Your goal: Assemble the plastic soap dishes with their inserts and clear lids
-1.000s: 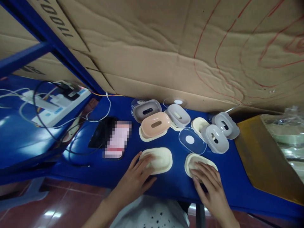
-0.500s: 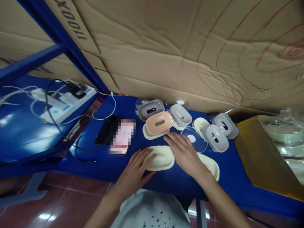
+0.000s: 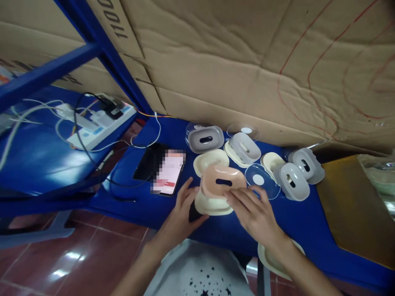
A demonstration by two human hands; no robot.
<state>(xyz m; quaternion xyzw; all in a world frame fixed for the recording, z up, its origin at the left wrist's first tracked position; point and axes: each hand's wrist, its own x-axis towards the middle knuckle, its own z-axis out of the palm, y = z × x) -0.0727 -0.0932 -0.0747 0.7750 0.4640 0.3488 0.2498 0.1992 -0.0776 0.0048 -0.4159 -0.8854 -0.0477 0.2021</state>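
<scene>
Right hand (image 3: 257, 213) grips one peach tub (image 3: 212, 181), left hand (image 3: 181, 214) half open. Four gray tubs (image 3: 298, 188) sit near one box (image 3: 342, 209) holding green things (image 3: 378, 176).

left hand (image 3: 182, 211): thumb parted from fingers | right hand (image 3: 255, 211): palm down, fingers bent

A peach cover (image 3: 212, 177) (slotted, glossy) hangs over a cream base (image 3: 214, 207)

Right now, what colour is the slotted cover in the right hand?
The cover in the right hand is peach, best seen in the head view.
</scene>
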